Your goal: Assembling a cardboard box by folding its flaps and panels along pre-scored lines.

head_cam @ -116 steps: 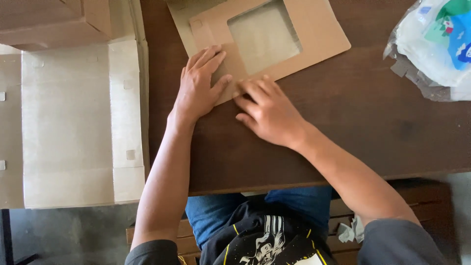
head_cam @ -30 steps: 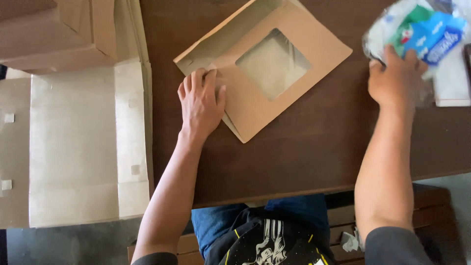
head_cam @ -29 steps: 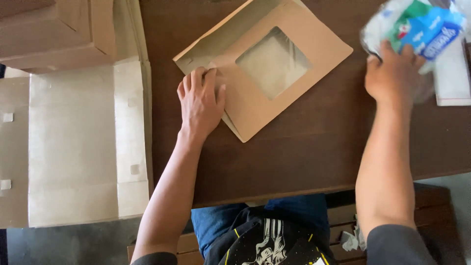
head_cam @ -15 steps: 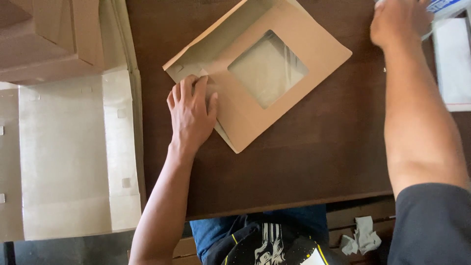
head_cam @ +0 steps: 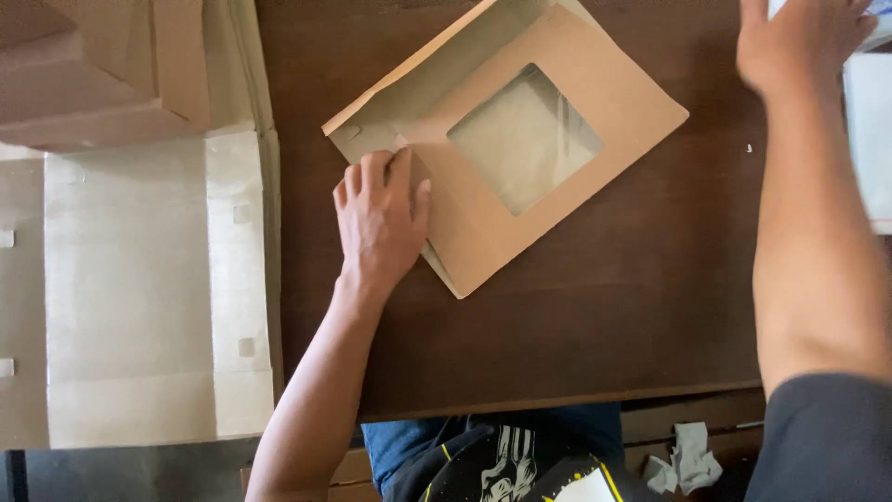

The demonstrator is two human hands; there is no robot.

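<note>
Windowed kraft box (head_cam: 557, 177), flat at frame centre: left hand (head_cam: 379, 218) pressing its lower-left corner, fingers spread; right hand (head_cam: 799, 42) upper right, empty, farther.

Packing workspace: dark wooden table (head_cam: 576, 353), stacked flat kraft cartons (head_cam: 139, 279), windowed kraft box (head_cam: 520, 149) being folded.

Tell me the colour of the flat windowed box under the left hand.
Plain kraft brown windowed box, seen in the head view.
</note>
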